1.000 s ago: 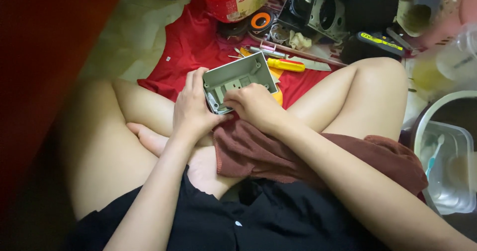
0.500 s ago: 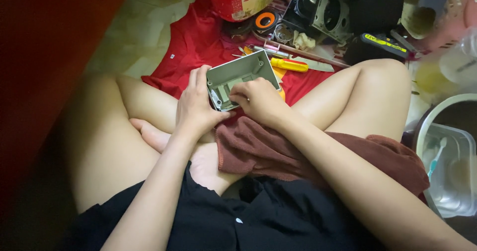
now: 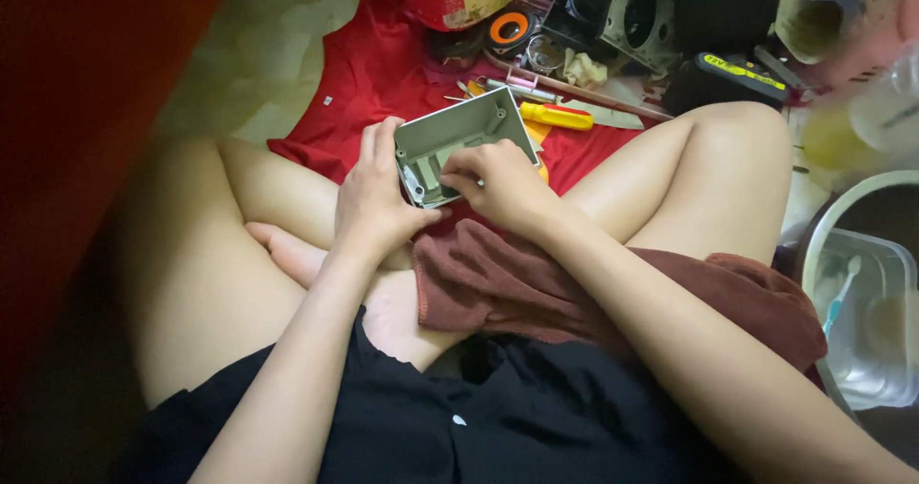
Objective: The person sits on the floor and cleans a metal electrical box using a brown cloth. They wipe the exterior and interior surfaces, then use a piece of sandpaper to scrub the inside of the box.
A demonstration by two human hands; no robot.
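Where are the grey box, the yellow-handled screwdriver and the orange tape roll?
grey box (image 3: 450, 132): head view, on its upper wall.
yellow-handled screwdriver (image 3: 555, 115): head view, on the yellow handle.
orange tape roll (image 3: 508, 28): head view, on its orange ring.

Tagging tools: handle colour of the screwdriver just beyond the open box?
Yellow with a red collar; the screwdriver shows best in the head view, on the red cloth.

The open rectangular plastic housing (image 3: 459, 139) at upper centre is pale grey-green. It sits above a plain bright red cloth (image 3: 383, 72). To its right lies a yellow-handled screwdriver (image 3: 555, 115) with a red collar; a brown-maroon towel (image 3: 536, 283) covers the lap at centre.
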